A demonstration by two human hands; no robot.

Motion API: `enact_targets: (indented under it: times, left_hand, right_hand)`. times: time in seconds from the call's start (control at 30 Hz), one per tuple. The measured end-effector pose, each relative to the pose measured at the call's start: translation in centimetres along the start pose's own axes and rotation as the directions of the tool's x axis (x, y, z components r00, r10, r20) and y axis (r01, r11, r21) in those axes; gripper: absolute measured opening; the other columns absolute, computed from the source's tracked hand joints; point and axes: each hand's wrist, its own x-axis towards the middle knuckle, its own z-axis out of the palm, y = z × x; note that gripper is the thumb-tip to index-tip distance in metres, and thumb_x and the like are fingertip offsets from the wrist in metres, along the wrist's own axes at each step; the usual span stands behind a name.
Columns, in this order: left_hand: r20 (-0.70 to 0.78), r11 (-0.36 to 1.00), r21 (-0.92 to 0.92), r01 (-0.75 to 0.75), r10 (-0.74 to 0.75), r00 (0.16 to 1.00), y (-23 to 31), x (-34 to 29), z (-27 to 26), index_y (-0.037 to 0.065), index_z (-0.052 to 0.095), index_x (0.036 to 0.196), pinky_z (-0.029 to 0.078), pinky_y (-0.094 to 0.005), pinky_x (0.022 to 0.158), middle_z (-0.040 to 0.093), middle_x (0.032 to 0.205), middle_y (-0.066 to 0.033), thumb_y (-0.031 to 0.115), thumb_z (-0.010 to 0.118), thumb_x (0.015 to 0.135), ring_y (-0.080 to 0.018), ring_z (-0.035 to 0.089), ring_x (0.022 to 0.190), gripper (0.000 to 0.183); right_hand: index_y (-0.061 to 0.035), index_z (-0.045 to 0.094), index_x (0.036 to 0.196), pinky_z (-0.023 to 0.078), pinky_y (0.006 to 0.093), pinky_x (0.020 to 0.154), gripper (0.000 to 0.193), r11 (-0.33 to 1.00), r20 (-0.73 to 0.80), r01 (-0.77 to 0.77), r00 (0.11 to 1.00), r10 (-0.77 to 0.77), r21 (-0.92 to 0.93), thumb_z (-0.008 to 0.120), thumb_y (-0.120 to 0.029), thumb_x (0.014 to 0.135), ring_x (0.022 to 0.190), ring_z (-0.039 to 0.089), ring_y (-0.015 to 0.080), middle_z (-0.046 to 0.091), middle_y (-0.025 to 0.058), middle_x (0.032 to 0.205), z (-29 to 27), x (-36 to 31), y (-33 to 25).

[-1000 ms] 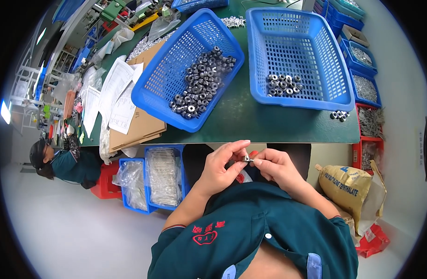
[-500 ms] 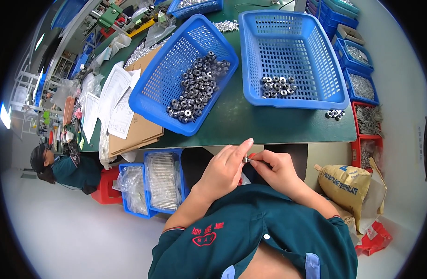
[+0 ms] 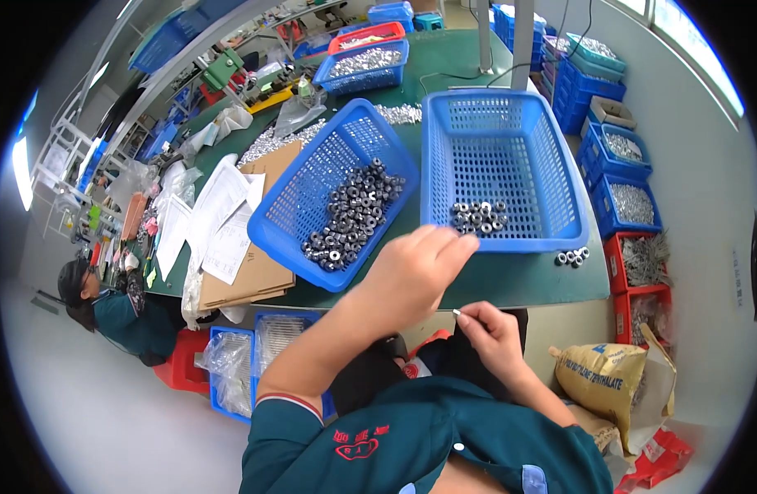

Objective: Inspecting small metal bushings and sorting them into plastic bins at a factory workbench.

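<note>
My left hand is raised at the front rim of the right blue basket. Its fingers are curled together, and whatever they hold is hidden. Lower and to the right, in front of the table edge, my right hand pinches a small shiny metal piece between thumb and forefinger. In the right basket lies a small group of metal rings. The left blue basket, tilted on the table, carries a larger heap of dark metal rings.
Several loose rings lie by the right basket's front corner on the green table. Cardboard and papers are left of the baskets. Stacked bins and a yellow sack stand at right. Another person sits far left.
My hands were together at the table edge over a small metal ring. My left hand has since moved up and forward to the right basket; the right has stayed low. The view has tilted up.
</note>
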Motion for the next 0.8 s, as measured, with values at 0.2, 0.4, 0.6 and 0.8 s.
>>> enact_targets:
  times: [0.2,0.4,0.6,0.8]
  left_hand:
    - [0.474,0.994,0.055,0.095,-0.11,0.874,-8.6,6.4,10.2,0.003,0.066,0.085,0.052,-0.0463,0.076,0.066,0.088,-0.0189,0.002,0.059,0.073,-0.0385,0.064,0.089,0.014]
    - [0.568,0.952,0.172,0.255,-0.307,0.764,-9.5,8.4,14.7,0.004,0.074,0.09,0.056,-0.0436,0.081,0.07,0.099,-0.0194,0.011,0.063,0.076,-0.0349,0.068,0.096,0.019]
    - [-0.115,0.963,-0.02,0.269,-0.269,0.956,-7.4,5.3,7.4,0.008,0.068,0.092,0.053,-0.0416,0.072,0.063,0.087,-0.0103,0.006,0.062,0.079,-0.0322,0.064,0.083,0.014]
    - [-0.179,0.725,0.152,0.672,-0.648,0.74,-11.4,-4.7,0.9,0.007,0.07,0.093,0.052,-0.0406,0.075,0.067,0.095,-0.0102,0.011,0.064,0.084,-0.031,0.065,0.088,0.012]
  right_hand:
    - [0.0,0.069,0.092,0.048,0.0266,0.058,0.014,0.985,0.081,-0.075,0.993,0.088,-0.153,0.068,-0.014,0.088,0.06,0.059,0.0107,0.066,0.0092,0.068,1.3,-1.6,4.4]
    - [-0.0001,0.069,0.091,0.044,0.0243,0.055,0.015,0.961,0.003,-0.198,0.979,0.203,-0.192,0.068,-0.015,0.087,0.057,0.053,0.0069,0.061,0.0038,0.062,0.1,-2.3,5.3]
    - [-0.0002,0.069,0.091,0.042,0.0233,0.053,0.016,0.968,0.028,-0.193,0.98,0.2,-0.163,0.068,-0.016,0.089,0.056,0.051,0.0057,0.059,0.0011,0.062,0.1,-1.8,5.8]
    - [0.0,0.069,0.093,0.047,0.0267,0.058,0.017,0.965,0.057,-0.18,0.979,0.194,-0.193,0.069,-0.016,0.087,0.059,0.058,0.0118,0.065,0.0086,0.067,-0.2,-1.7,7.3]
